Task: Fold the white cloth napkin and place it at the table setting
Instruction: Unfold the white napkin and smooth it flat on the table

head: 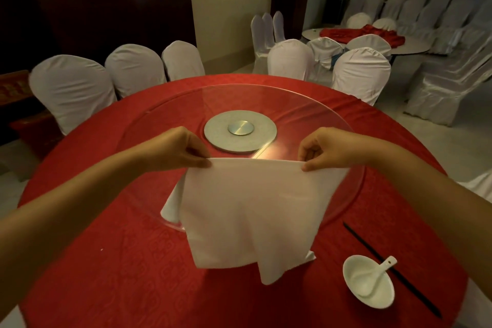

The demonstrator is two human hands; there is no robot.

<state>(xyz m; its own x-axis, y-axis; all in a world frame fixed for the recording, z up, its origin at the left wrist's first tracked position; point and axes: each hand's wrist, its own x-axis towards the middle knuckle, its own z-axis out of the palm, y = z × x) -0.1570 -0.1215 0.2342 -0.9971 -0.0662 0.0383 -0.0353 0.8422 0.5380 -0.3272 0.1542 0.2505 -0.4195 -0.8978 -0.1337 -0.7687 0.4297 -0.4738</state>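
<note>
The white cloth napkin (247, 210) hangs in the air over the near part of the round table, stretched along its top edge. My left hand (178, 149) pinches the top left corner and my right hand (324, 149) pinches the top right corner. The cloth droops in loose folds, and its lower corners hang down to the red tablecloth (119, 261). At the near right stands the table setting: a white bowl (368, 283) with a white spoon (378, 274) in it, and black chopsticks (391, 270) lying beside it.
A glass turntable (266, 104) with a round metal hub (241, 130) covers the table's middle, partly under the napkin. White-covered chairs (72, 90) ring the far side. Another table with a heap of red cloth (364, 34) stands at the back right.
</note>
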